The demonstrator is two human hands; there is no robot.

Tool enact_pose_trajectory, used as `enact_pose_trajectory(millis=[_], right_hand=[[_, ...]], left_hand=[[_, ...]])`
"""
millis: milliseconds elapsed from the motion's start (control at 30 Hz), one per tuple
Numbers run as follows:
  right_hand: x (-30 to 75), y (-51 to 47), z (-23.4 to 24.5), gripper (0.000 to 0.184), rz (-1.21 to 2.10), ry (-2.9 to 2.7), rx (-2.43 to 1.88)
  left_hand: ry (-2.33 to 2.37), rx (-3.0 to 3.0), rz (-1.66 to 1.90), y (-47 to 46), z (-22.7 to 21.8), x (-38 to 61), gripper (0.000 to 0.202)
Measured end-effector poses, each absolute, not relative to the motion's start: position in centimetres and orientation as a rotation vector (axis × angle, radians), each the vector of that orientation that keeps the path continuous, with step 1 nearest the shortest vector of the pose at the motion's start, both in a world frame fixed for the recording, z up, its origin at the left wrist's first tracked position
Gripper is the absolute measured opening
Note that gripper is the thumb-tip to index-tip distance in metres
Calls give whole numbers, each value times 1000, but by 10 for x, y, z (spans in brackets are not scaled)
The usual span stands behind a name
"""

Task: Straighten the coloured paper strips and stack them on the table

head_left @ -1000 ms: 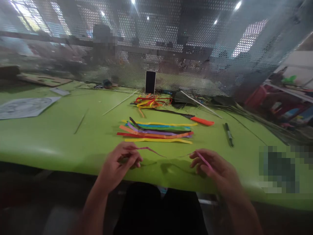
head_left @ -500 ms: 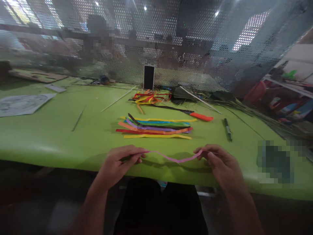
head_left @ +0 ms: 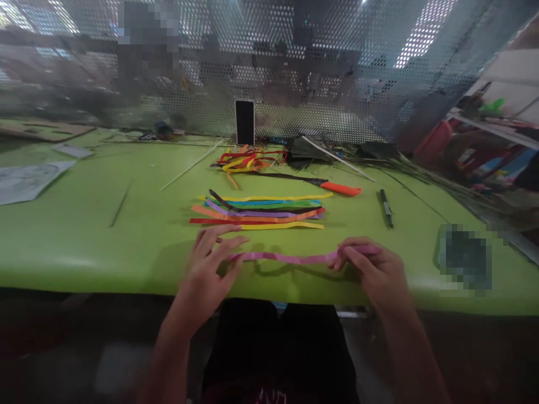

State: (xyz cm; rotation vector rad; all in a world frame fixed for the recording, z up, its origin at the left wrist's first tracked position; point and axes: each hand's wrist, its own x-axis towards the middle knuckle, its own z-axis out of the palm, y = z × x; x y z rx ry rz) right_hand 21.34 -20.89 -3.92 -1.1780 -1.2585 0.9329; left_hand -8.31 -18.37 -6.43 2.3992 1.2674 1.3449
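A pink strip [head_left: 290, 259] runs sideways between my hands, close to the table's near edge. My right hand [head_left: 370, 266] pinches it near its right end, which pokes out past the fingers. My left hand [head_left: 213, 261] has its fingers spread at the strip's left end, the thumb beside or touching it; its fingertips reach toward the row of strips. Just beyond lie several coloured strips [head_left: 269, 214] side by side, yellow, blue, green, black, purple, orange and red, some with ends curling up.
Behind the row are a tangle of strips [head_left: 248, 161], an orange-handled cutter [head_left: 341, 188] and a phone [head_left: 245, 122] propped against the perforated metal screen [head_left: 286, 73]. At right lie a black pen [head_left: 386, 209] and a blurred dark object [head_left: 465, 258]. A printed sheet [head_left: 31, 180] lies at left.
The pink strip has moved forward, toward the row, and hangs less slack. My left hand's fingers have opened from their pinch. My right hand keeps its hold. The view has shifted slightly.
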Motion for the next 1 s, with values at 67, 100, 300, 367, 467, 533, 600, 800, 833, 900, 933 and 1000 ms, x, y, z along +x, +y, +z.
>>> enact_pose_trajectory(millis=[67,100,300,367,467,533,600,800,833,900,933,1000], right_hand=[[213,-210,-38,12,914,-1284,-1202],[213,-210,-38,13,897,-1298,-1217],[215,-210,-38,15,836,-1350,-1278],[215,-210,-38,15,848,-1358,-1268],[214,-211,-37,17,847,-1368,-1259],[214,-211,-36,23,830,-1380,-1263],[214,-211,-35,26,829,-1402,-1256],[214,-212,-35,19,855,-1404,-1233],[213,-213,-35,18,854,-1392,-1242],[212,-214,-35,16,856,-1377,-1256],[212,-214,-35,17,856,-1371,-1261],[212,-214,-36,18,858,-1358,-1266]], left_hand=[[1226,2487,1318,-191,-59,-71,34],[1168,2519,1268,-194,-55,-64,36],[899,2607,946,-202,-35,-36,33],[807,2598,927,-199,-34,-33,30],[724,2554,949,-196,-37,-30,20],[724,2507,995,-194,-42,-30,17],[740,2454,1036,-194,-45,-30,15],[845,2423,1065,-194,-46,-34,11],[835,2423,1062,-195,-46,-34,11],[830,2418,1057,-195,-44,-34,12],[834,2420,1046,-196,-44,-35,13],[815,2441,1004,-196,-44,-35,16]])
